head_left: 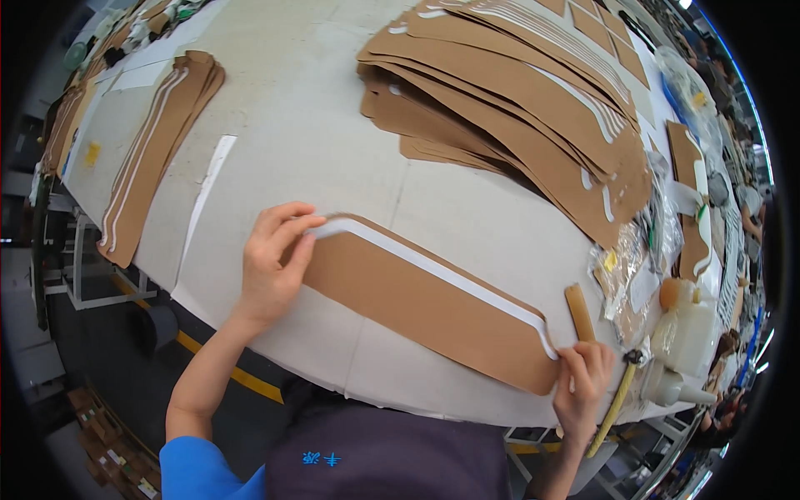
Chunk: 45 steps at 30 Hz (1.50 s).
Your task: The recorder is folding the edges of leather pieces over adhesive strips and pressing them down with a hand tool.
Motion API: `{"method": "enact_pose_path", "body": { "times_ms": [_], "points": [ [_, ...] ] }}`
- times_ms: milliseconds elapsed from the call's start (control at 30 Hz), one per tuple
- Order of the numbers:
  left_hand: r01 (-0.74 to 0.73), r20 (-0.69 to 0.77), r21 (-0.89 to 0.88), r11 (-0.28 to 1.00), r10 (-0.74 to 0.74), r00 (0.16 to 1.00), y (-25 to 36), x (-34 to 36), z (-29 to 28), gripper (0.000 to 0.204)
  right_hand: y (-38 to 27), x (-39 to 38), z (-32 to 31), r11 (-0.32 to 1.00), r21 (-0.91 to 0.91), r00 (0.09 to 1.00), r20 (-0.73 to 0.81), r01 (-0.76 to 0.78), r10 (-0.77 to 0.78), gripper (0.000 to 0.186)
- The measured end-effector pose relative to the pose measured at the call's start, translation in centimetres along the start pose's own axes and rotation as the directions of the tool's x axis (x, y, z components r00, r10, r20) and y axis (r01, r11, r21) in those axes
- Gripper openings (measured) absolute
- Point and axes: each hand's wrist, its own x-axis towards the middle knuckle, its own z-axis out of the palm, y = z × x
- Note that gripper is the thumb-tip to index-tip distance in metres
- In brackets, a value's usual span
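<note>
A long brown panel [425, 308] lies across the table in front of me, with a white strip [442, 271] running along its far edge and bending down at both ends. My left hand [273, 262] pinches the panel's left end between thumb and fingers, where the strip begins. At the right end, my right hand [585, 382] has thumb and fingertips closed on the tip of the white strip, close to the panel's corner. Whether those fingertips also grip the panel's edge is hidden.
A large fanned stack of brown panels [500, 108] fills the far right of the table [283, 108]. Similar strips-lined panels [158, 158] lie at the left. Near my right hand are a short tan stick [579, 312], a brush with a yellow handle [612, 412] and a whitish plastic bottle [692, 333].
</note>
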Motion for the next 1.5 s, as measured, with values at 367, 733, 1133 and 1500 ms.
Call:
{"method": "enact_pose_path", "body": {
  "times_ms": [367, 733, 1133, 1500],
  "points": [
    [0.114, 0.303, 0.213, 0.970, -0.176, 0.937, -0.3, 1.4, -2.1, 0.046, -13.0, 16.9, 10.7, 0.730, 0.499, 0.855, -0.045, 0.467, -0.517, 0.035],
    [0.057, 0.230, -0.037, 0.998, -0.047, 0.972, -4.0, 0.7, -2.3, 0.011, -16.0, 22.8, 16.6, 0.677, 0.656, 0.858, 0.087, 0.333, -0.506, 0.007],
    [-0.122, 0.229, -0.055, 0.991, 0.131, 0.965, -5.5, 1.5, -2.1, 0.015, -16.8, 22.8, 16.7, 0.659, 0.664, 0.858, 0.052, 0.353, -0.511, 0.011],
    [-0.380, -0.014, 0.396, 0.836, 0.419, 0.908, -4.2, -2.6, -0.8, 0.030, -16.8, 22.9, 16.7, 0.657, 0.676, 0.855, 0.074, 0.335, -0.513, 0.016]
  ]
}}
